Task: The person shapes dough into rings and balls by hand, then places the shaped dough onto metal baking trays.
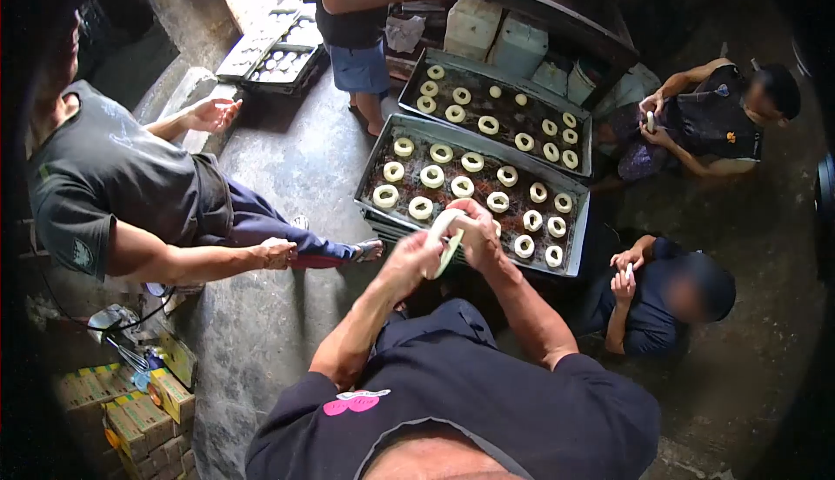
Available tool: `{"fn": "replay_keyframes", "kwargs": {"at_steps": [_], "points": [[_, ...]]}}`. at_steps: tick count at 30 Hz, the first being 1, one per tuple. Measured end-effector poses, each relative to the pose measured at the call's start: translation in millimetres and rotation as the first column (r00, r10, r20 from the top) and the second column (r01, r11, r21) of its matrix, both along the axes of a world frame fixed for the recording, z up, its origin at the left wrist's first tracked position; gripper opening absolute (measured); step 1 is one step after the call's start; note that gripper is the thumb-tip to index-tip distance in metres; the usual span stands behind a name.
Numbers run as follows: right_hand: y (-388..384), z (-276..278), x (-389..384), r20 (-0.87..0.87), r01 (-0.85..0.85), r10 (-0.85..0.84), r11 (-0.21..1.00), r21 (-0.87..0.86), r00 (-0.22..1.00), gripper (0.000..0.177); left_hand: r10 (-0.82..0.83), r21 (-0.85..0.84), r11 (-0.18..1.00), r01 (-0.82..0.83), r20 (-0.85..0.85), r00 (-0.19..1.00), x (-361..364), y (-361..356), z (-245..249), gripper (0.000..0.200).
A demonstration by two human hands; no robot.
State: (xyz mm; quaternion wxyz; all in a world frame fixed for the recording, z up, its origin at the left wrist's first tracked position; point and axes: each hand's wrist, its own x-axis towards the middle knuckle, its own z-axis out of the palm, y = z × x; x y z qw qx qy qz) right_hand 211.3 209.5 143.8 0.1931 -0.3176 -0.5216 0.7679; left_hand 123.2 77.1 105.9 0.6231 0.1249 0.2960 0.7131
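Observation:
A pale dough ring (444, 223) is held up over the near edge of a dark metal tray (474, 234). My left hand (412, 263) is closed on its left side, slightly blurred. On the right side, my right hand (477, 233) grips the same ring with bent fingers. Part of the ring is hidden by my fingers. In the tray below lie several dough rings (463, 186) in loose rows.
Behind stands a second tray (409, 89) with more rings and two small dough balls. Co-workers (691, 123) surround the trays; two on the right hold small dough pieces. Another person (130, 184) stands at left. Stacked boxes (139, 423) fill the lower left.

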Motion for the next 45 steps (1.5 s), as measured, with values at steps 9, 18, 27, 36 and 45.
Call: {"fn": "replay_keyframes", "kwargs": {"at_steps": [9,18,27,36,45], "points": [[7.6,-6.1,5.0,0.023,-0.099,0.105,0.98,-0.174,0.994,0.012,0.008,0.05,0.999,-0.009,0.029,1.0,-21.6,4.3,-2.9,0.012],[164.1,-21.7,-25.2,0.688,-0.533,0.273,0.824,0.194,0.672,0.024,0.162,-0.275,0.948,-0.163,-0.026,0.986,-22.0,106.3,-84.1,0.046],[468.6,-185.5,-119.6,0.586,-0.225,-0.339,0.693,0.684,0.737,0.04,-0.072,-0.8,0.576,-0.165,-0.251,0.965,-0.5,24.8,-215.0,0.034],[628.9,-325.2,-114.5,0.748,-0.353,-0.378,0.706,0.614,0.546,0.042,-0.171,-0.999,-0.022,0.047,0.05,0.984,85.9,-109.1,-238.8,0.035],[655.0,-325.5,-174.0,0.633,-0.439,-0.61,0.459,0.772,0.476,0.036,-0.107,-0.959,0.284,0.011,-0.02,0.994,58.4,14.3,-222.6,0.035]]}}
